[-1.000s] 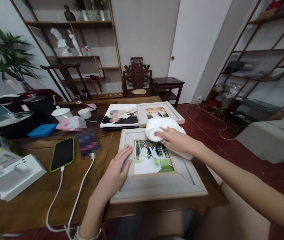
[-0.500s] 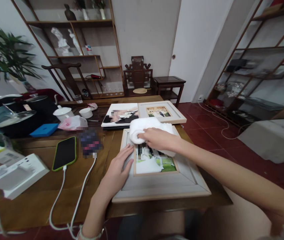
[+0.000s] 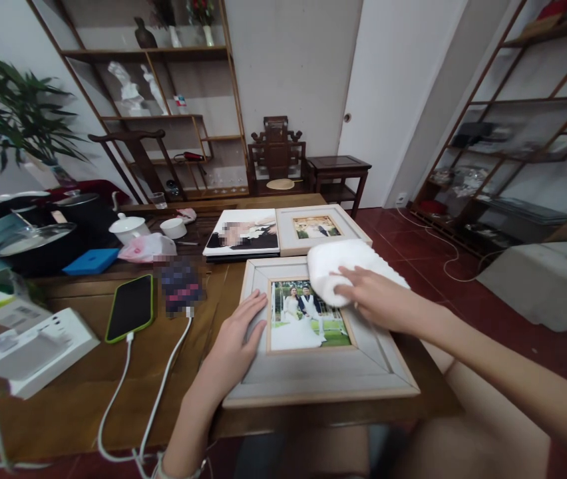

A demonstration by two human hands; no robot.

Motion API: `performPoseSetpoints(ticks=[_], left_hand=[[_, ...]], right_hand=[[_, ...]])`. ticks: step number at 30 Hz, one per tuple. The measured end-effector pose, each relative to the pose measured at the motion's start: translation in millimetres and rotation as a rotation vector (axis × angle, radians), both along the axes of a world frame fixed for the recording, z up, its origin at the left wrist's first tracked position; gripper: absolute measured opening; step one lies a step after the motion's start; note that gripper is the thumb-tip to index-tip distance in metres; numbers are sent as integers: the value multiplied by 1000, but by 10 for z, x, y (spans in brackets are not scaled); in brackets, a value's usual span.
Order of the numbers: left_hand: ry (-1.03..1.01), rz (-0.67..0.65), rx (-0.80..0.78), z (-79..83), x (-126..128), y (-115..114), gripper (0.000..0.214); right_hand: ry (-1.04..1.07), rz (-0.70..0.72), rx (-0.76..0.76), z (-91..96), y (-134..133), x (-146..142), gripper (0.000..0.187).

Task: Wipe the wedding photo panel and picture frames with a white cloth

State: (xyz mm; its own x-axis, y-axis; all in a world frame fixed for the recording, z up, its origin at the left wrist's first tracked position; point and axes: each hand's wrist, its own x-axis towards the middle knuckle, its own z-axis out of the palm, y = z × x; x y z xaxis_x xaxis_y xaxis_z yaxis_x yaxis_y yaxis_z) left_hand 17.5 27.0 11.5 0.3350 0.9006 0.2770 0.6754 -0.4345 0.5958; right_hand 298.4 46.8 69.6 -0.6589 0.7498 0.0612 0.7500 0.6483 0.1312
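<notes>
A picture frame (image 3: 308, 376) with a wide pale border lies flat near the front edge of the wooden table. Inside it is a photo (image 3: 308, 319) of two people outdoors. My left hand (image 3: 238, 332) rests on the frame's left side, fingers stretched out and flat. A folded white towel (image 3: 341, 259) covers the frame's upper right part, and my right hand (image 3: 368, 296) grips it from above. The towel hides that corner and reaches past the frame's right edge.
Behind lie a second picture frame (image 3: 351, 229) and a photo album (image 3: 241, 233). To the left are a phone (image 3: 130, 307) on a white cable, a white box (image 3: 54, 352), a blue box (image 3: 90, 261), a teapot (image 3: 128, 227) and a black pot (image 3: 38, 246).
My right hand has moved the towel to the right across the frame, uncovering the upper part of the photo. My left hand has stayed in place.
</notes>
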Motion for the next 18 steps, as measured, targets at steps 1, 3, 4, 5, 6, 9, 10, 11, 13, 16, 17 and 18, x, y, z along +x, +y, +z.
performPoseSetpoints(ticks=[1,3,4,5,6,9,10,11,13,16,17,18], left_hand=[[3,2,0,-4,0,1,40],[7,9,0,-9,3,0,40],[7,12,1,-11,5,-3,39],[6,15,3,-12,7,-6,39],[6,17,8,-12,9,-10,39],[7,14,18,-14,9,-17,39],[8,11,18,-15,9,-17,39],[7,8,19,-15,8,-17,39],[-2,4,20,-16,8,-14,39],[-14,-1,14,-16,11,-10,39],[-18,-3,13,-18,12,-8,39],[-22,-6,12,-21,12,-7,39]], right_hand=[[11,50,7,-12,-133,-31,38],[34,123,-2,-11,-448,-106,34],[58,163,-16,-5,-614,-150,31],[76,190,-2,1,-771,-198,27],[104,195,39,2,-905,-248,23],[194,218,63,-30,-1082,-380,14],[211,225,26,-53,-1051,-404,17],[219,219,-21,-81,-979,-411,22],[234,157,-77,-144,-742,-369,33],[260,-5,-11,-226,-288,-214,37],[265,-51,32,-242,-139,-166,38],[267,-87,69,-252,-1,-134,38]])
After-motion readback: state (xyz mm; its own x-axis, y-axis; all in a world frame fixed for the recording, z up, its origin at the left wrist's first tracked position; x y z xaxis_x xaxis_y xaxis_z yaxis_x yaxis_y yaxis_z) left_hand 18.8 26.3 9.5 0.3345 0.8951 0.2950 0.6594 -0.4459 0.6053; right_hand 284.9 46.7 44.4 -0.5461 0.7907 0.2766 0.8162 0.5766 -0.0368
